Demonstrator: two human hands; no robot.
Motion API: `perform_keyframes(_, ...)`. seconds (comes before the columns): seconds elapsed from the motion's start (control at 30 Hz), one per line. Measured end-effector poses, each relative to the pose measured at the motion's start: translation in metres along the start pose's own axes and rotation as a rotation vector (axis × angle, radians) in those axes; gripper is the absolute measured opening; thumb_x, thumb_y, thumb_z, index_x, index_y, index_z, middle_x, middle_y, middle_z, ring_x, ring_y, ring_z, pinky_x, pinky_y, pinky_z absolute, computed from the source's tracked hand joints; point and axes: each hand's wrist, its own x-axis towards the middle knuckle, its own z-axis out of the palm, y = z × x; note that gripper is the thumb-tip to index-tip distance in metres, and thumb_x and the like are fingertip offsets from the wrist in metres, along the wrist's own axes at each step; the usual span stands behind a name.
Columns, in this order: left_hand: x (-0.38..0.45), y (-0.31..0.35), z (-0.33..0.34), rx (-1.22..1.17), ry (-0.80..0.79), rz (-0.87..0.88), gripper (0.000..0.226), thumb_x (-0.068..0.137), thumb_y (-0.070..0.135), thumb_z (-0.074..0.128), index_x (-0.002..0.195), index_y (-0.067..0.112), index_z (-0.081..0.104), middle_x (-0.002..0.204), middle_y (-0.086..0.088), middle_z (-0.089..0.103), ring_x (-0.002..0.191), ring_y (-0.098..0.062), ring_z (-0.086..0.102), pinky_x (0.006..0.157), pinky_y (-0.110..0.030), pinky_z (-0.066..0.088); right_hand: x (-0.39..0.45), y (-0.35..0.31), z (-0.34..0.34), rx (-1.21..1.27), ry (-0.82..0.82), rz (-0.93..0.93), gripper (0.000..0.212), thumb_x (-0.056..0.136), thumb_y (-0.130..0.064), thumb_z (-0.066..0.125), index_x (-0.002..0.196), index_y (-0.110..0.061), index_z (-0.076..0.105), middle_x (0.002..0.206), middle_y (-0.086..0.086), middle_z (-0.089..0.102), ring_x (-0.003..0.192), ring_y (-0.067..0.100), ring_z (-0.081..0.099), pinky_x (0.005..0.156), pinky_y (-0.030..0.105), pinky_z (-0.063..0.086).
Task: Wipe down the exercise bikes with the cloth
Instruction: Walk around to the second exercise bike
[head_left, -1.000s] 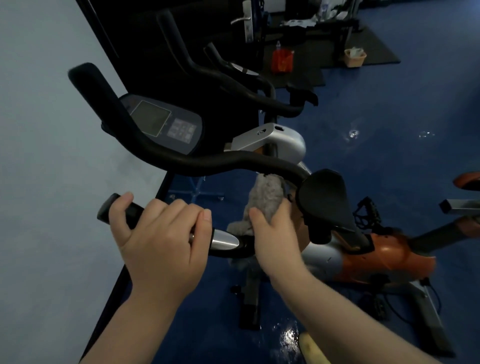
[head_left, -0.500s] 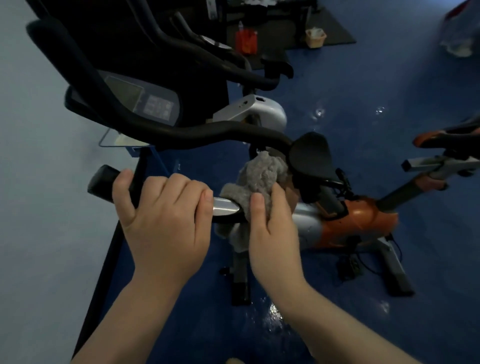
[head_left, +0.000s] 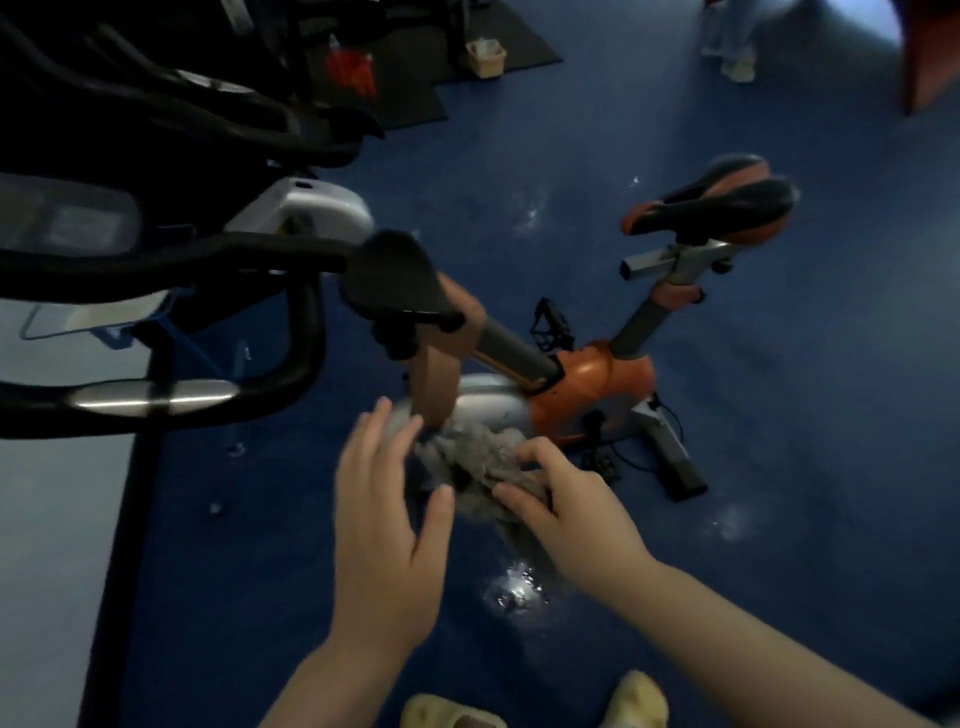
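Cloth (head_left: 478, 470), right hand (head_left: 576, 514) gripping, left hand (head_left: 384, 530) spread

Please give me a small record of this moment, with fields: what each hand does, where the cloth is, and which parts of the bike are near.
left hand: open, fingers spread, reaching toward the cloth; contact unclear
right hand: grips the bunched grey cloth
cloth position: held in the air between both hands, below the handlebar, off the bike
handlebar: black with a silver grip section, no hand on it
bike frame: orange body with black and orange saddle
floor: blue, with shiny spots
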Motion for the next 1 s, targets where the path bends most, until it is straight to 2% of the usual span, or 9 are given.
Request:
perform_keyframes(0.13,-0.010,0.018,0.093,0.018,-0.340,-0.081,0.042,0.095,0.027,0.052,0.136,0.026,0.044,0.154,0.011,0.024,0.140,-0.003,0.017,0.115,-0.027,0.022,-0.031,0.086,-0.060,-0.341,-0.040,0.103,0.027,0.093,-0.044,0.051,0.118,-0.033,0.047,0.095,-0.003,0.069,0.083,0.022,0.064,0.066,0.037,0.051)
perform_keyframes(0.23,-0.009,0.041,0.163,0.108,-0.561,-0.099,0.032,0.095,0.025,0.050,0.127,0.024,0.052,0.143,0.007,0.042,0.129,-0.010,0.037,0.107,-0.029,0.034,-0.062,0.153,-0.106,-0.505,-0.024,0.211,0.028,0.095,-0.040,0.048,0.121,-0.032,0.047,0.098,-0.001,0.068,0.084,0.023,0.063,0.059,0.032,0.042)
perform_keyframes(0.33,-0.006,0.073,0.223,0.156,-0.672,-0.062,0.028,0.094,0.028,0.049,0.121,0.026,0.056,0.131,0.008,0.052,0.118,-0.012,0.047,0.098,-0.032,0.041,-0.083,0.203,-0.140,-0.546,-0.032,0.302,0.024,0.096,-0.036,0.045,0.119,-0.029,0.046,0.099,0.001,0.066,0.085,0.024,0.062,0.061,0.033,0.045)
perform_keyframes(0.43,-0.010,0.114,0.281,0.183,-0.818,-0.035,0.027,0.095,0.032,0.046,0.120,0.029,0.055,0.130,0.010,0.052,0.115,-0.012,0.049,0.092,-0.033,0.045,-0.100,0.247,-0.176,-0.522,-0.014,0.426,0.018,0.096,-0.033,0.044,0.113,-0.028,0.047,0.097,0.001,0.065,0.084,0.024,0.061,0.067,0.036,0.051)
perform_keyframes(0.5,-0.012,0.137,0.309,0.206,-0.914,-0.020,0.029,0.095,0.034,0.046,0.122,0.030,0.055,0.131,0.011,0.050,0.115,-0.013,0.050,0.089,-0.030,0.044,-0.105,0.269,-0.195,-0.500,-0.002,0.474,0.015,0.096,-0.031,0.043,0.109,-0.027,0.048,0.095,0.000,0.065,0.082,0.023,0.061,0.063,0.033,0.048)
perform_keyframes(0.63,0.005,0.162,0.351,0.263,-0.997,0.021,0.030,0.094,0.034,0.046,0.122,0.029,0.054,0.131,0.007,0.052,0.115,-0.015,0.051,0.093,-0.032,0.044,-0.097,0.306,-0.227,-0.531,0.010,0.496,0.019,0.095,-0.031,0.042,0.114,-0.028,0.046,0.096,-0.002,0.065,0.077,0.021,0.058,0.057,0.029,0.035)
perform_keyframes(0.8,0.058,0.170,0.410,0.322,-1.052,0.023,0.030,0.094,0.031,0.046,0.122,0.027,0.055,0.131,0.005,0.052,0.116,-0.017,0.051,0.094,-0.036,0.046,-0.061,0.356,-0.265,-0.531,0.021,0.556,0.026,0.094,-0.034,0.045,0.120,-0.029,0.044,0.098,-0.002,0.065,0.081,0.022,0.062,0.058,0.029,0.036)
perform_keyframes(0.93,0.110,0.192,0.458,0.300,-1.051,0.046,0.031,0.093,0.029,0.046,0.122,0.025,0.057,0.130,0.003,0.054,0.118,-0.018,0.050,0.098,-0.037,0.043,-0.034,0.387,-0.305,-0.528,-0.006,0.639,0.024,0.093,-0.033,0.043,0.117,-0.027,0.045,0.095,-0.004,0.062,0.076,0.019,0.055,0.058,0.029,0.036)
perform_keyframes(1.0,0.134,0.207,0.481,0.296,-1.046,0.077,0.030,0.093,0.030,0.046,0.121,0.025,0.057,0.129,0.003,0.055,0.118,-0.019,0.050,0.098,-0.036,0.043,-0.016,0.401,-0.325,-0.551,-0.013,0.634,0.024,0.093,-0.032,0.045,0.116,-0.026,0.045,0.100,-0.004,0.063,0.084,0.021,0.060,0.060,0.029,0.036)
